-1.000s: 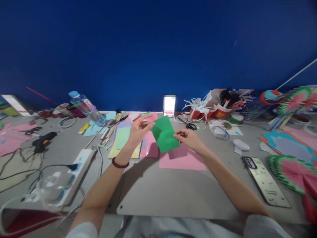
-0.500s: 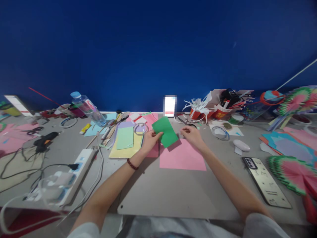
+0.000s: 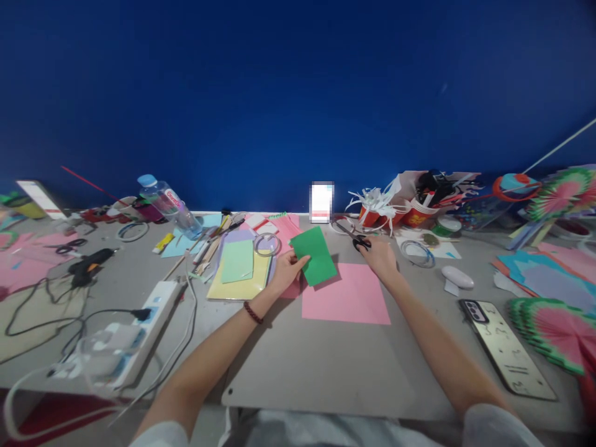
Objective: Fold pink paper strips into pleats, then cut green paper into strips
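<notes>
This looks like a paper-craft workspace, a small handicraft workshop of sorts, set against a plain blue wall [image 3: 298,93]; the grey worktop [image 3: 326,372] is spread with craft supplies: a pink sheet [image 3: 347,301], a pale green sheet [image 3: 237,259], black-handled scissors [image 3: 361,243], a glue gun [image 3: 90,266], a red paper cup [image 3: 419,215] packed with tools, and a pleated pink-and-green paper fan [image 3: 554,326]; whether the room belongs to a home or a business cannot be told
</notes>
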A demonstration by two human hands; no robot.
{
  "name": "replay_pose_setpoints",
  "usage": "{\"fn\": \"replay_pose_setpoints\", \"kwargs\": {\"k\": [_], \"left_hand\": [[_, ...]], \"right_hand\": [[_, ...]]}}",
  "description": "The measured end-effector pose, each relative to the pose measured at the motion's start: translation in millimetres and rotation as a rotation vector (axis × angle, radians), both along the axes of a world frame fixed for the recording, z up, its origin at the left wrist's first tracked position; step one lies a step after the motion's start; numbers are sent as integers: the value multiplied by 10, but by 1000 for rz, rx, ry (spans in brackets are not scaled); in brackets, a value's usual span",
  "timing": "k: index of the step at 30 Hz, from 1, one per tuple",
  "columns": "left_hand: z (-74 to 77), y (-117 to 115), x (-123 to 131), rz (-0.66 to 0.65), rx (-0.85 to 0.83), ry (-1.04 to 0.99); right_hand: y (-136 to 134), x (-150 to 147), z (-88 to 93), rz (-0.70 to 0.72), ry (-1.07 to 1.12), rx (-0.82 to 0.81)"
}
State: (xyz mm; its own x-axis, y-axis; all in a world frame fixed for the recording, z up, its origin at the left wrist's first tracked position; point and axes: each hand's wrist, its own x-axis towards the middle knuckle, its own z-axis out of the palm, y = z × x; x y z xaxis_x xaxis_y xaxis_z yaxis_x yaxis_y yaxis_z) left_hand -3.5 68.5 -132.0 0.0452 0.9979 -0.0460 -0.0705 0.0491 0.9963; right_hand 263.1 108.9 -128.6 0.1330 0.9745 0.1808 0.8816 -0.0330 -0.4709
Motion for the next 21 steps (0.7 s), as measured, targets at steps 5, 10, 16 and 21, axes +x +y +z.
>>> {"fn": "replay_pose_setpoints", "kwargs": {"k": [5, 10, 16, 21], "left_hand": [[-35, -34, 30, -11, -12, -26], [17, 9, -11, -9, -52, -87], [185, 87, -153, 93, -62, -167], [232, 140, -237, 165, -39, -185]], "right_hand": [[-5, 53, 79, 33, 81, -36], [-90, -9, 193, 119, 295, -144], [-317, -343, 273, 321, 1024, -419], [-714, -547, 227, 365, 1011, -492]]}}
